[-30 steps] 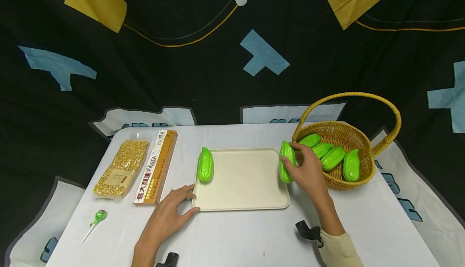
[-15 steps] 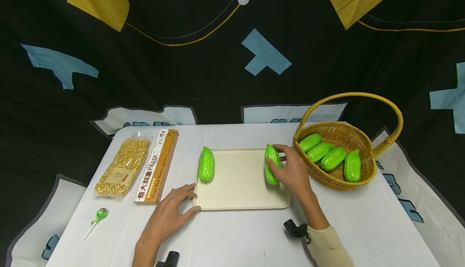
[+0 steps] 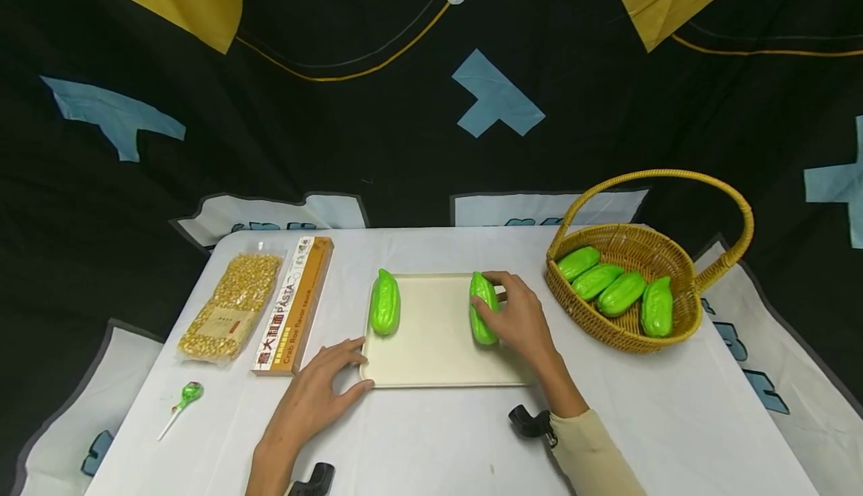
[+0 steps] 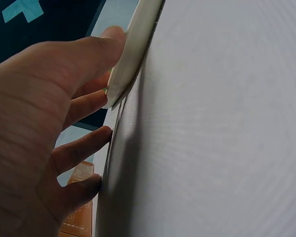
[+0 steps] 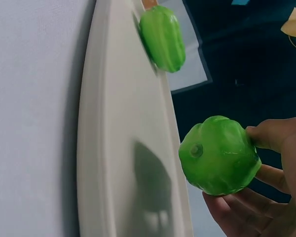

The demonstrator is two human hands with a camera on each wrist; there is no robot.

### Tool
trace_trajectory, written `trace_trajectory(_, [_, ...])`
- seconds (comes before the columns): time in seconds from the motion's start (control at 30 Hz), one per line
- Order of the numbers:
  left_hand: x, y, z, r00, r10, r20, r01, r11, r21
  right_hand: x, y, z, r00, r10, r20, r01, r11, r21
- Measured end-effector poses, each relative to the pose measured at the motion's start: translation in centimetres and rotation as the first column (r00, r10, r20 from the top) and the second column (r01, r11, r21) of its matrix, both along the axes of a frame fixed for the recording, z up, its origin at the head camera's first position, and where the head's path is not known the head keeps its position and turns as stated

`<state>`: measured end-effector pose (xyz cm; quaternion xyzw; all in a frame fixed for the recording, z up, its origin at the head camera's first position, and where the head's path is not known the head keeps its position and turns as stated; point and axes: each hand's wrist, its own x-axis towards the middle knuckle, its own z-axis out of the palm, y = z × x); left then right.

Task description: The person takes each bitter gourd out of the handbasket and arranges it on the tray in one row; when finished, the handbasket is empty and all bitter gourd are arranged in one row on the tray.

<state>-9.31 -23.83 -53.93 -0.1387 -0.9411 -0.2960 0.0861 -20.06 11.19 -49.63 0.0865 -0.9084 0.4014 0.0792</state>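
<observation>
My right hand (image 3: pixel 518 316) grips a bright green ridged vegetable (image 3: pixel 482 309), its thumb on one side and its fingers on the other. In the right wrist view this ridged vegetable (image 5: pixel 217 155) hangs above the cream tray (image 5: pixel 113 123), its shadow falling on the tray floor. Another vegetable of the same kind (image 3: pixel 385 303) lies along the left end of the tray (image 3: pixel 431 361). At the tray's near left corner, my left hand (image 3: pixel 317 391) spreads its fingers and touches the rim; in the left wrist view the thumb (image 4: pixel 114 42) rests against the rim.
A wicker basket (image 3: pixel 630 342) with a tall handle stands at the right, holding several more green vegetables (image 3: pixel 622 294). To the left lie a bag of corn kernels (image 3: pixel 236 294), a pasta box (image 3: pixel 297 305) and a lollipop (image 3: pixel 189 392). A dark curtain (image 3: pixel 377 136) hangs behind the table.
My right hand has carried the green vegetable leftward, from beside the basket to over the right part of the tray. The left hand stays at the tray corner.
</observation>
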Motion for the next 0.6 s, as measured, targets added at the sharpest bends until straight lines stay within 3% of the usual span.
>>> trace_trajectory(0.27, [0.1, -0.1, 0.1, 1.000, 0.005, 0.022, -0.005, 1.000, -0.007, -0.4, -1.9, -0.3, 0.999, -0.002, 0.035, 0.001, 0.999, 0.041])
trace_trajectory(0.6, [0.1, -0.1, 0.1, 1.000, 0.001, 0.008, -0.001, 1.000, 0.007, -1.0, -3.7, -0.7, 0.998, 0.030, 0.054, -0.030, 1.000, 0.009])
